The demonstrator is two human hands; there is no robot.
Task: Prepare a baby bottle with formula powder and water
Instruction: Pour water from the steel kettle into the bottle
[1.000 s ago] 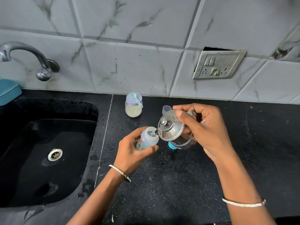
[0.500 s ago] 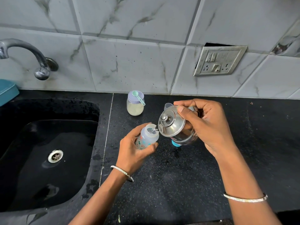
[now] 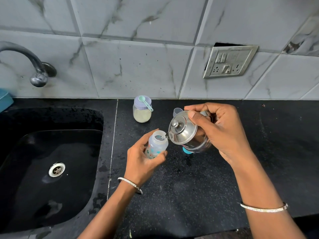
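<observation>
Barely shifted, left hand curls round the baby bottle — at its 3 o'clock, right hand grips the tilted kettle, apparently pouring.

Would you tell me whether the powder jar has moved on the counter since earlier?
No. The powder jar sits just right of the counter seam by the wall, as before.

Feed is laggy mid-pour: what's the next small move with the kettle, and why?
Probably hold the tilt steady, spout over the mouth. The right hand grips the steel kettle tipped toward the open baby bottle in the left hand, and a thin stream runs in; the fill level is hard to read.
</observation>
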